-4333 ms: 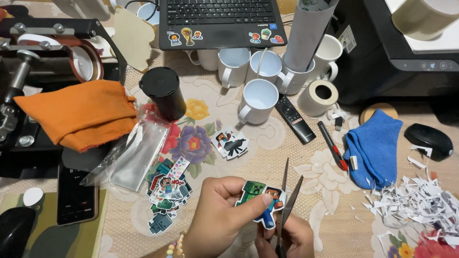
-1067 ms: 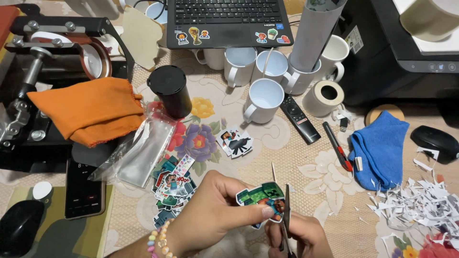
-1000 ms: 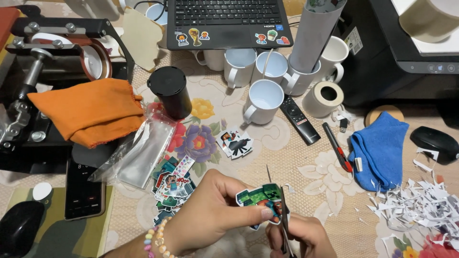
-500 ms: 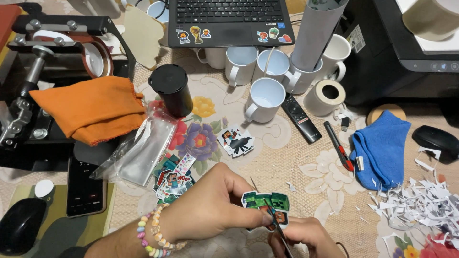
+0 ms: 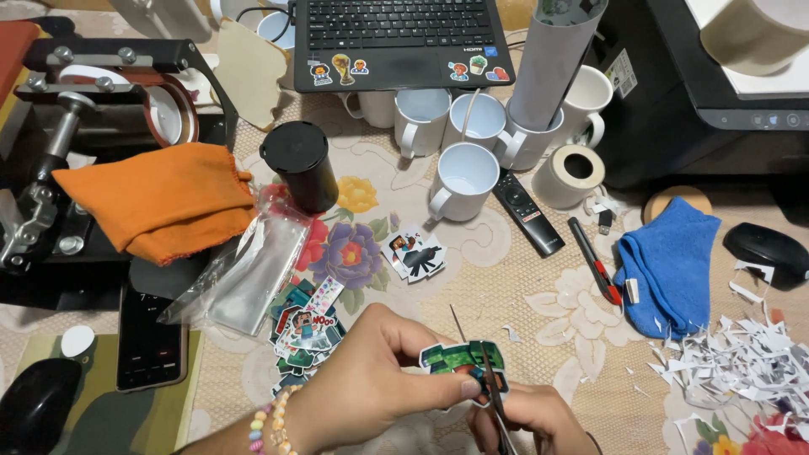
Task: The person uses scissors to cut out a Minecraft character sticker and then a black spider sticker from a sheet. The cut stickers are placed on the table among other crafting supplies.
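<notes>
trimming a sticker (image 5: 462,360) with scissors (image 5: 491,396)
our left hand (image 5: 371,388) pinches it, right hand (image 5: 527,421) grips the scissors; a grey roll (image 5: 552,59) stands in a white mug (image 5: 527,143).

Mugs (image 5: 463,179) stand between laptop (image 5: 396,38) and sticker (image 5: 462,361).

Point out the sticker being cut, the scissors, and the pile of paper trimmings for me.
sticker (image 5: 451,358), head view, on its green printed face left of the blades.
scissors (image 5: 491,389), head view, on the blade crossing the sticker's right end.
paper trimmings (image 5: 742,362), head view, middle of the white pile at right.
</notes>
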